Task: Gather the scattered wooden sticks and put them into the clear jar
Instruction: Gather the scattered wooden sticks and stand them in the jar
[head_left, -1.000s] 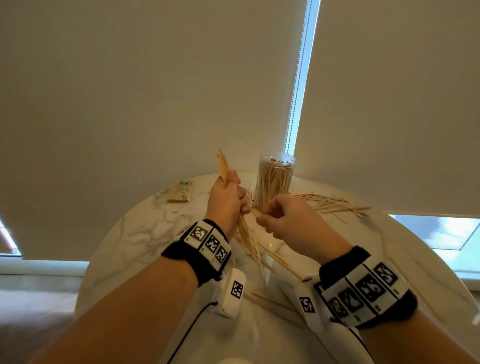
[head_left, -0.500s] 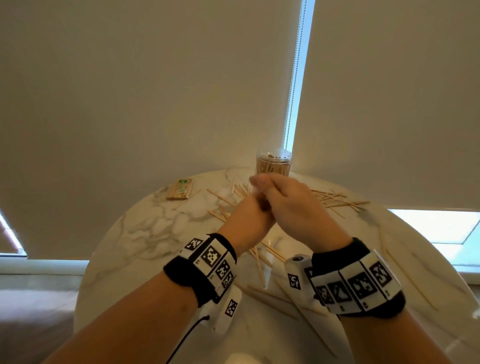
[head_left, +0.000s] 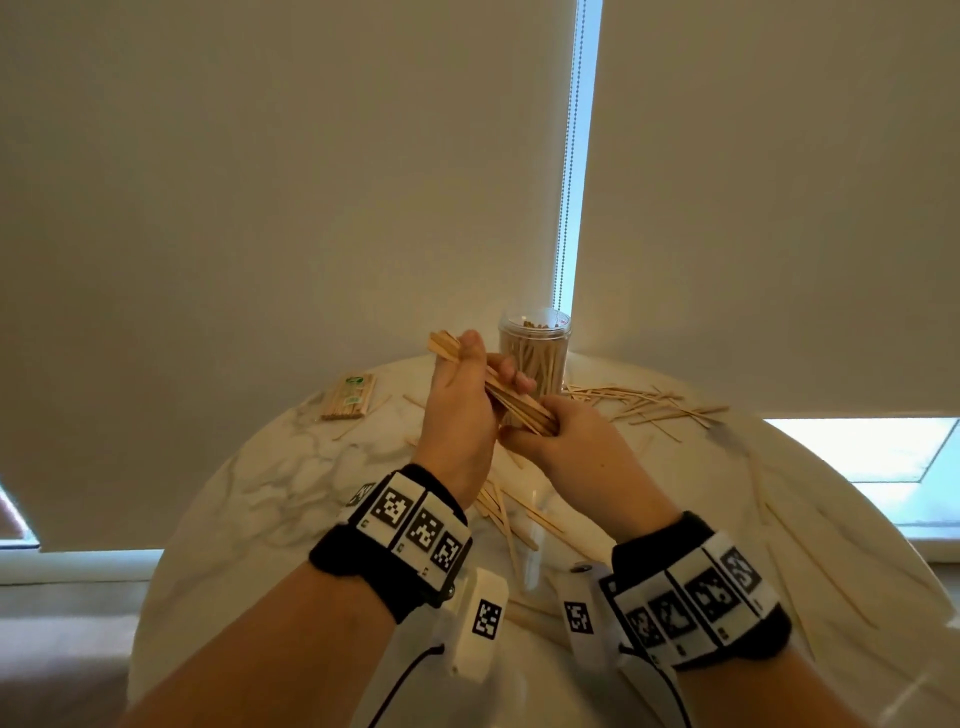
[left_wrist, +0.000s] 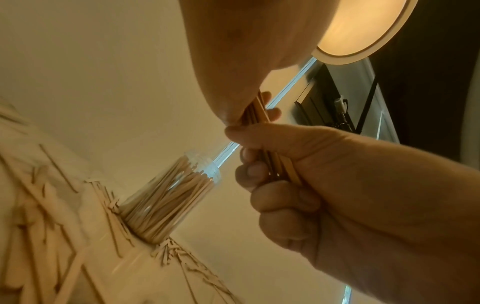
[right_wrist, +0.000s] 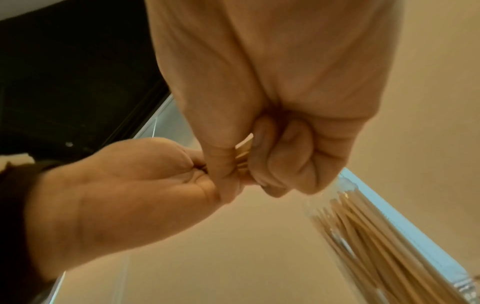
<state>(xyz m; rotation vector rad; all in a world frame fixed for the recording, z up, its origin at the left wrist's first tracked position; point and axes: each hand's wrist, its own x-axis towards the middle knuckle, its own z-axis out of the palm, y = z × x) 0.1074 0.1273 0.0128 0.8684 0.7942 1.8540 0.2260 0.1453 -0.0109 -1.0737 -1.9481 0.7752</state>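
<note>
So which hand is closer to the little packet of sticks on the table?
Left. The left hand is up in the air just right of the packet, gripping the bundle of sticks. The right hand grips the bundle's other end, farther right.

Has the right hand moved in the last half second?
Yes. The right hand has dropped from in front of the jar to below it, nearer the person.

Jar behind hands, on table

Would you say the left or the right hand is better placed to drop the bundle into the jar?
Probably the left hand: it grips the bundle nearest the jar; the right hand holds the lower end.
</note>
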